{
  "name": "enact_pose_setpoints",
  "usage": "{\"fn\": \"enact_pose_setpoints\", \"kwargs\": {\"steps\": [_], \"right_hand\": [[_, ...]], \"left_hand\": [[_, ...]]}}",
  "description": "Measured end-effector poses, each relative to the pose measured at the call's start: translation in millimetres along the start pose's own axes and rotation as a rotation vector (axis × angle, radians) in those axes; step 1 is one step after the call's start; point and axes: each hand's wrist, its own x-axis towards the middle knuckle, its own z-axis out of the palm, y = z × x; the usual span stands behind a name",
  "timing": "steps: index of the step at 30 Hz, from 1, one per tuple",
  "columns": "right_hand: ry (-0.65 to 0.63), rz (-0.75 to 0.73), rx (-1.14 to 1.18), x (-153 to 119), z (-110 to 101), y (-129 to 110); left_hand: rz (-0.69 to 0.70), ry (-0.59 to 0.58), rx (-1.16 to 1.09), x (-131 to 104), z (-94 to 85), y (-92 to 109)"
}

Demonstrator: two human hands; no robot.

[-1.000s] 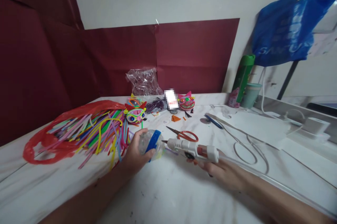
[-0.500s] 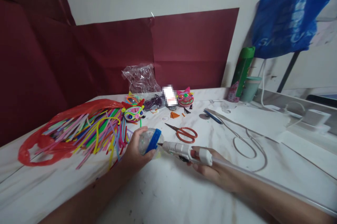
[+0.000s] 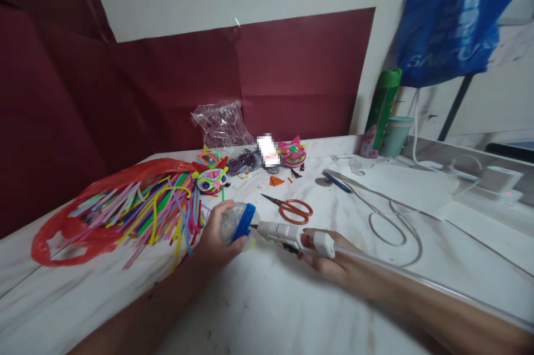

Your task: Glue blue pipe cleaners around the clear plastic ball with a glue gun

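My left hand (image 3: 219, 238) is closed around a clear, rounded plastic piece (image 3: 230, 220). A band of blue pipe cleaners (image 3: 244, 222) runs across the piece, and my thumb lies at its lower end. In my right hand (image 3: 329, 266) is a white hot glue gun (image 3: 287, 237), its nozzle pointing left at the edge of the blue band; whether it touches cannot be made out. A long clear glue stick (image 3: 400, 267) sticks out of the gun's back end. Just beyond the gun lie orange-handled scissors (image 3: 297, 211), with their blades to the left.
At left, a red plastic bag (image 3: 45, 241) holds many coloured pipe cleaners (image 3: 146, 205). Decorated animal faces (image 3: 212, 181) stand at the back. A blue pen-like tool (image 3: 337, 181) and a looping cable (image 3: 406, 238) lie at right, before a green spray can (image 3: 380, 113) and a cup (image 3: 396, 137).
The view has shifted slightly. Both hands keep their holds, and the glue gun's nozzle stays by the blue band, with hardly any movement.
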Motion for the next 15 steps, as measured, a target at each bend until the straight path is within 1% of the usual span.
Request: {"fn": "enact_pose_setpoints", "kwargs": {"steps": [5,10,15], "right_hand": [[-0.015,-0.041,0.04,1.8,-0.4,0.3],[-0.011,-0.016,0.1,2.8,-1.3,-3.7],[0.019,-0.009,0.089,2.1,-2.9,-8.3]], "left_hand": [[-0.007,0.006,0.009,0.7,-0.6,-0.5],[-0.002,0.019,-0.004,0.8,1.0,-6.0],[-0.007,0.028,0.001,-0.4,2.7,-7.6]]}}
